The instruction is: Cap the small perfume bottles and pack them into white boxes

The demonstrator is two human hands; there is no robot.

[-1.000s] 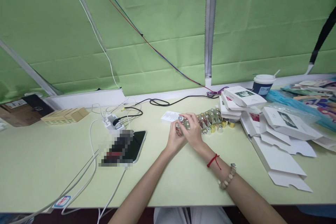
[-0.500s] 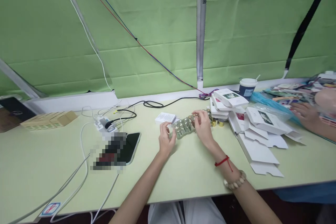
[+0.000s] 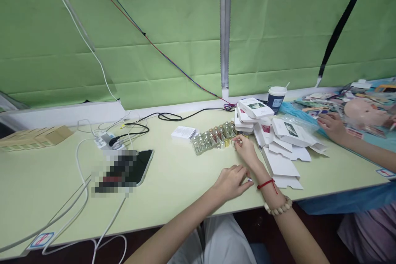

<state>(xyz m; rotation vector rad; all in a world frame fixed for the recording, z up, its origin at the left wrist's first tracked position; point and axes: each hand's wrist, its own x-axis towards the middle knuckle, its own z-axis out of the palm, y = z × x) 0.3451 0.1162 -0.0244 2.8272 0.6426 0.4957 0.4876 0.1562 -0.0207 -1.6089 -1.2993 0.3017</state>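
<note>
A silvery cap (image 3: 249, 180) seems pinched in the nearly closed left hand (image 3: 232, 182), while the right hand (image 3: 246, 151), its hold indiscernible, is curled at loose caps (image 3: 227, 142) beside the bottles (image 3: 213, 136) on the desk (image 3: 173, 181), where caps could be scattered by a brushing finger

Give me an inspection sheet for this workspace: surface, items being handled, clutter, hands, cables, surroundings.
Surface: pale table, printed sticker near the front edge, lower left.
Items handled: row of small glass bottles; gold and silver caps beside it.
Clutter: white boxes heaped right of the bottles, lidded cup behind them; dark-screened device at left, partly pixelated.
Left hand: appears to pinch a small silvery piece.
Right hand: fingertips by the caps; grip unclear.
Cables: white cables trail over the front edge; black plug at a white power strip.
Surroundings: green fabric wall behind; another person's hand at right.
</note>
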